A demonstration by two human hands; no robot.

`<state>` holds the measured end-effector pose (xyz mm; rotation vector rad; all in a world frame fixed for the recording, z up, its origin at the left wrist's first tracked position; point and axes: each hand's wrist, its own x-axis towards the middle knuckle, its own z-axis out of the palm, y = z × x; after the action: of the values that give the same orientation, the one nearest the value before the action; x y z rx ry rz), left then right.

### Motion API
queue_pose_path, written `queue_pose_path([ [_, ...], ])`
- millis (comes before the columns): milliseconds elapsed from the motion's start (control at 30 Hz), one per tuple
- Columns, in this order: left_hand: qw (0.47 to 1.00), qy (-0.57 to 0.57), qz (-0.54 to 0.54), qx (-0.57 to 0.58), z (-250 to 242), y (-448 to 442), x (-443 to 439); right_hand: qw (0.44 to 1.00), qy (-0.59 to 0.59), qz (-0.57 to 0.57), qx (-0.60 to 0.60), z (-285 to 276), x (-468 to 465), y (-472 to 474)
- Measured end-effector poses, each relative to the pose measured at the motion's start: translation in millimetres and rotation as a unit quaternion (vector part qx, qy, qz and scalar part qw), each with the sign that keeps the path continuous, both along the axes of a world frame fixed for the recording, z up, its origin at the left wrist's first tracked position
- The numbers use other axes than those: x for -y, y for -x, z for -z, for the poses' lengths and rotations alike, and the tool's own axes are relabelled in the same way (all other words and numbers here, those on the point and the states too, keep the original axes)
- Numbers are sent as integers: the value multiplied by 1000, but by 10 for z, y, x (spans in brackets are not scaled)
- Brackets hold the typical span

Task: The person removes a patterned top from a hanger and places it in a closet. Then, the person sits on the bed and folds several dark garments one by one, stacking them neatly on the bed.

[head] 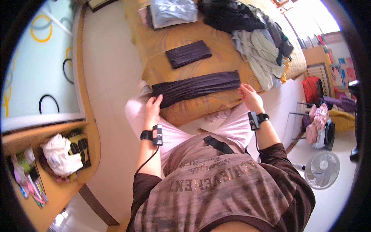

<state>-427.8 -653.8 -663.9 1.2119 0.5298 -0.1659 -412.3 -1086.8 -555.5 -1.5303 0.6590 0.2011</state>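
Observation:
A long strip of dark fabric (197,86), folded lengthwise with wrinkles along it, stretches across the near end of the bed in front of me. My left hand (153,108) has its thumb on top of the strip's lower left corner and the fingers beneath, partly hidden. At the other end, my right hand (251,95) pinches the right edge between thumb and fingertips. Just beyond the strip lies a smaller dark folded cloth (189,54), flat and roughly rectangular. Both pieces rest on the patterned yellow-brown bedspread (223,37).
Folded light-blue clothing (174,13) is stacked at the far left of the bed. A loose heap of black garments (232,16) and pale green clothes (258,49) covers its right side. A wooden desk (89,156) stands left, a fan (322,169) right.

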Motion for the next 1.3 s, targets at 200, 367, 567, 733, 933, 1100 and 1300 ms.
queue_pose_path([
  [200,995,93,-24,21,-94,-38,-99,971,224,-40,65,264,156,-138],
  [367,995,101,-17,1,-100,-45,-171,963,262,-39,47,461,319,-446],
  [567,996,76,1,50,17,-24,-251,939,326,-112,2,554,326,-706],
  [733,999,34,-18,31,84,-17,-308,968,189,-163,-32,465,373,-783],
  [933,998,35,-57,18,37,2,-305,987,36,-137,-70,279,235,-777],
  [1100,996,51,-61,31,-116,-57,-252,982,9,-162,-92,103,230,-681],
  [1300,999,18,-13,40,-505,-160,-235,993,30,-116,17,233,285,-680],
])
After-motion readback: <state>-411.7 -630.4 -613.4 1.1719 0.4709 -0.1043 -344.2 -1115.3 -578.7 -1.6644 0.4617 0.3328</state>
